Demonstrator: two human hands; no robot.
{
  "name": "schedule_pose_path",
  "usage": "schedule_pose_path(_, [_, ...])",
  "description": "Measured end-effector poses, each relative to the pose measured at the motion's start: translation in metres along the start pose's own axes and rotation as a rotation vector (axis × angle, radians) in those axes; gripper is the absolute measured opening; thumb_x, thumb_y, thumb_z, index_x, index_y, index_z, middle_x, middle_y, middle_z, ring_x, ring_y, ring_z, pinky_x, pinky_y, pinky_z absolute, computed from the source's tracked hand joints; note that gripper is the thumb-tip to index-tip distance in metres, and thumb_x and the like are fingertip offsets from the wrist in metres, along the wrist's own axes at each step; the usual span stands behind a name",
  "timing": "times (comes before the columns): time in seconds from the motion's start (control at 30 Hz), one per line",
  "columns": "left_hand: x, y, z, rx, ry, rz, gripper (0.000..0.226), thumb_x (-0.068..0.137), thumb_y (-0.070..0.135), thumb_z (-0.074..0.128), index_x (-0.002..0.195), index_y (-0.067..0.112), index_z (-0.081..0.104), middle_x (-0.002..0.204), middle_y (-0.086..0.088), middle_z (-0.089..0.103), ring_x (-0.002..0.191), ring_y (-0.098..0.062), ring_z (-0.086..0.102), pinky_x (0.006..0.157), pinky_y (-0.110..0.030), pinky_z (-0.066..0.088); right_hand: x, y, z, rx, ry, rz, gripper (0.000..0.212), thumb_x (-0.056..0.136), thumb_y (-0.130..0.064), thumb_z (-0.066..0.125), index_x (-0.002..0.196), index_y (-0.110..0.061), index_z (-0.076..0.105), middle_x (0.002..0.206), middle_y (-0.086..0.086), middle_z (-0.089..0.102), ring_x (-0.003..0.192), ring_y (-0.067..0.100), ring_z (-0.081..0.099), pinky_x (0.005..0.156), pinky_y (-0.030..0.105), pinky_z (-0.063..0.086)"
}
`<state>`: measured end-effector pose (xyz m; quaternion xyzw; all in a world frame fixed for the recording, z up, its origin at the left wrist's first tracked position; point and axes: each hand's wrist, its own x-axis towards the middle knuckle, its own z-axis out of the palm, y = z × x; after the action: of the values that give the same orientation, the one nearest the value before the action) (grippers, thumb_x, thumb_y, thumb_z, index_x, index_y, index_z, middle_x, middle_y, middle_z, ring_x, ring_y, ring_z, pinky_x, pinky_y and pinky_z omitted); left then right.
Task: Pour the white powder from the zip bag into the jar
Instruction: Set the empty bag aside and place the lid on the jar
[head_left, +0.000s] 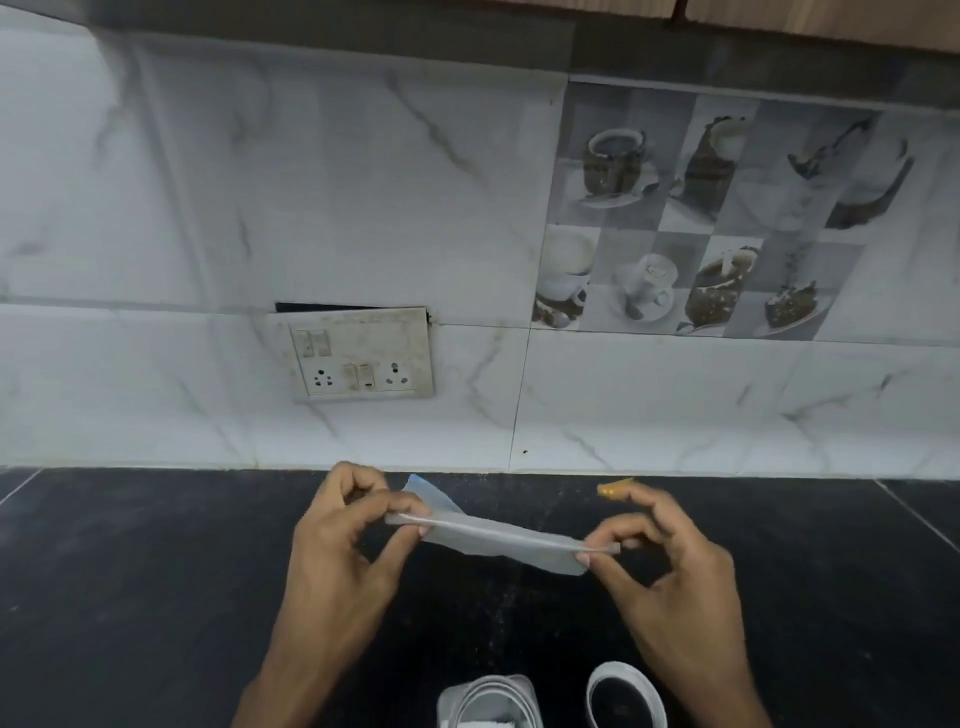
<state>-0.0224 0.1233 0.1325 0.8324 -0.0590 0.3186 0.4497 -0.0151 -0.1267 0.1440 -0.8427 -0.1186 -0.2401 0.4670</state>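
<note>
A clear plastic zip bag (498, 540) is stretched flat between my two hands above the black counter, and it looks flat and empty from this angle. My left hand (348, 540) pinches its left end at the zip strip. My right hand (670, 566) pinches the right end between thumb and forefinger. Below the hands, at the bottom edge of the view, stands an open clear jar (488, 701) with white powder showing inside. Its white lid (626, 699) lies upside down just to the right of it.
The black stone counter (130, 597) meets a white marble-tiled wall (675, 415). A switch and socket plate (361, 356) is set in the wall behind my left hand. A small orange scrap (613, 489) lies near the wall.
</note>
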Motion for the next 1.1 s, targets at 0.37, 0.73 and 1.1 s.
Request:
schedule_pose_path(0.37, [-0.005, 0.018, 0.003, -0.265, 0.028, -0.149, 0.091, 0.060, 0.055, 0.080, 0.141, 0.031, 0.048, 0.141, 0.022, 0.055, 0.134, 0.002, 0.047, 0.109, -0.023, 0.040, 0.017, -0.039, 0.010, 0.305, -0.189, 0.197, 0.010, 0.088, -0.015, 0.070, 0.088, -0.023, 0.076, 0.083, -0.006, 0.077, 0.076, 0.011, 0.073, 0.067, 0.028, 0.056])
schedule_pose_path(0.73, [-0.023, 0.003, 0.019, -0.808, -0.255, -0.592, 0.055, 0.064, 0.009, 0.091, 0.112, 0.006, 0.065, 0.091, -0.023, 0.078, 0.076, -0.030, 0.076, 0.066, -0.034, 0.064, 0.000, -0.018, 0.020, 0.794, -0.396, 0.440, 0.028, 0.081, -0.011, 0.069, 0.108, -0.011, 0.068, 0.099, 0.023, 0.073, 0.086, 0.035, 0.072, 0.073, 0.040, 0.056])
schedule_pose_path(1.1, [-0.028, -0.003, 0.016, -0.660, -0.097, -0.321, 0.032, 0.077, 0.018, 0.052, 0.062, 0.003, 0.075, 0.113, -0.008, 0.073, 0.106, -0.017, 0.068, 0.080, -0.017, 0.054, -0.015, -0.005, 0.036, 0.983, -0.300, 0.548, 0.019, 0.071, -0.015, 0.076, 0.063, -0.002, 0.064, 0.073, 0.013, 0.066, 0.068, 0.019, 0.063, 0.059, 0.023, 0.050])
